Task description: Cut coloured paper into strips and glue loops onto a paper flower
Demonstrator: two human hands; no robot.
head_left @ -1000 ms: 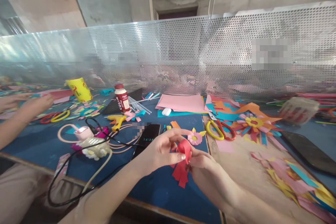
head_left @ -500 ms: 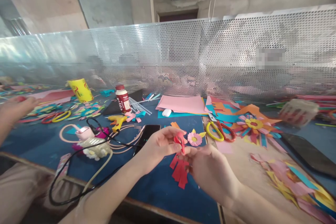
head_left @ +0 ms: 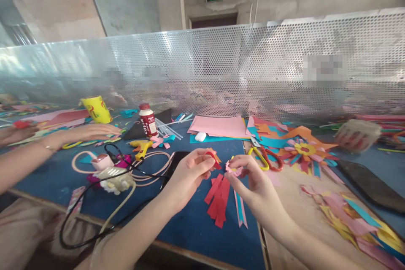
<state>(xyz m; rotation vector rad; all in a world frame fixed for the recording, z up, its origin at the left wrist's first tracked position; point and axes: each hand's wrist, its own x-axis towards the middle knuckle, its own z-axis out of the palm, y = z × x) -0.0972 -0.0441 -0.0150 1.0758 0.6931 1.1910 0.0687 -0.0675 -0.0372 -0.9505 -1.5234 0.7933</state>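
Your left hand (head_left: 190,173) pinches a curled red paper strip (head_left: 211,157); your right hand (head_left: 249,177) pinches a small pink paper flower (head_left: 233,168) just right of it.

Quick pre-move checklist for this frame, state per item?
1. Left hand pinches the rolled red paper strip: ok.
2. Right hand grips the small pink flower: ok.
3. Loose red strips lie flat below the hands: ok.
4. Glue gun close by: ok; hot or not: cannot tell.
5. Scissors beside the right hand: ok.
6. Another person's hand stays apart: ok.
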